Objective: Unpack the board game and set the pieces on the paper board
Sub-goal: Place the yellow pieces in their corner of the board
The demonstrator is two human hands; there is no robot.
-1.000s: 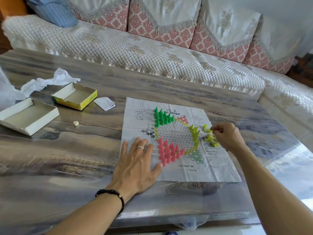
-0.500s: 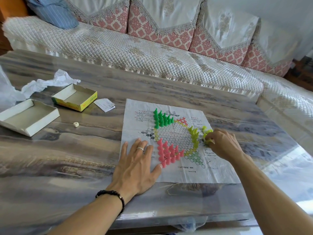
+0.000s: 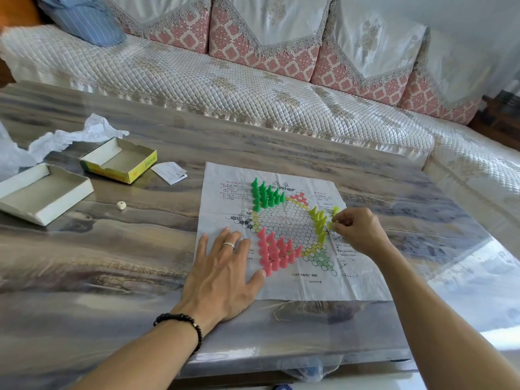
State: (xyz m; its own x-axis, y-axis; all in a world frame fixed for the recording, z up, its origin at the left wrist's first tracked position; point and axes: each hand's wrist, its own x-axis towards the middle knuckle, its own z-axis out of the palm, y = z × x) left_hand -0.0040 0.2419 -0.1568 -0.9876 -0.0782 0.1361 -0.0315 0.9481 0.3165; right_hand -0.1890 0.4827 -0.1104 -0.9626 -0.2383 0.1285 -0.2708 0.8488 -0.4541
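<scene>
The paper board (image 3: 363, 280) lies flat on the table with a star of printed hexagons. Green pegs (image 3: 266, 195) stand in its far left point, pink pegs (image 3: 274, 253) in the near left point, and yellow pegs (image 3: 319, 219) along the right side. My left hand (image 3: 225, 268) lies flat and spread on the paper's left edge, thumb touching the pink pegs. My right hand (image 3: 357, 230) is at the board's right side, its fingertips pinched on a yellow peg (image 3: 330, 226) beside the yellow group.
Two open box halves sit at the left: a yellow one (image 3: 119, 161) and a white one (image 3: 42, 191). Crumpled plastic (image 3: 70, 136), a folded slip (image 3: 169, 172) and a small die (image 3: 121, 205) lie near them. A quilted sofa (image 3: 225, 85) runs behind the table.
My right hand dipped to the loose yellow pegs at the board's right, then came back up pinching one by the yellow row. My left hand stayed flat on the paper.
</scene>
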